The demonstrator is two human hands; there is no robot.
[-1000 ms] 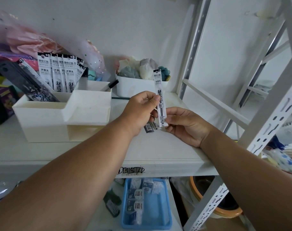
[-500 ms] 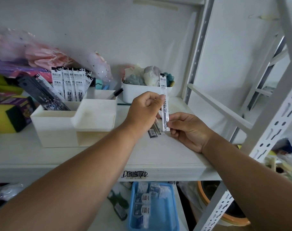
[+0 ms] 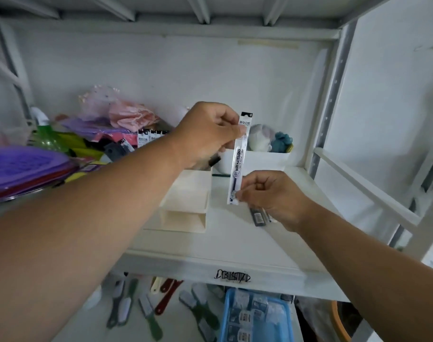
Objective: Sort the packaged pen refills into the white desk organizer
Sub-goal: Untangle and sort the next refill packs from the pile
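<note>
1. I see my left hand [image 3: 208, 134] pinching the upper part of a packaged pen refill [image 3: 239, 159], fingers [image 3: 231, 130] curled against the packet just below its black header
2. My right hand [image 3: 269, 196] pinches the packet's lower end between thumb and fingers [image 3: 244, 193], the other fingers folded into the palm
3. The refill stands nearly upright in the air between both hands, above the shelf [image 3: 235, 243] and just right of the white desk organizer [image 3: 186, 203]
4. More packaged refills [image 3: 260, 217] lie on the shelf under my right hand, partly hidden by it
5. The organizer's front compartment faces me; behind my left forearm, a row of refill packets [image 3: 148, 138] stands upright, and I cannot tell which compartment holds them
6. A white bin [image 3: 265, 159] with soft toys sits at the back of the shelf, behind the held packet
7. Left of the organizer lie a purple tray [image 3: 20, 169] and pink bags [image 3: 129, 114]
8. Below the shelf, a blue tray [image 3: 255, 317] holds small packets
</note>
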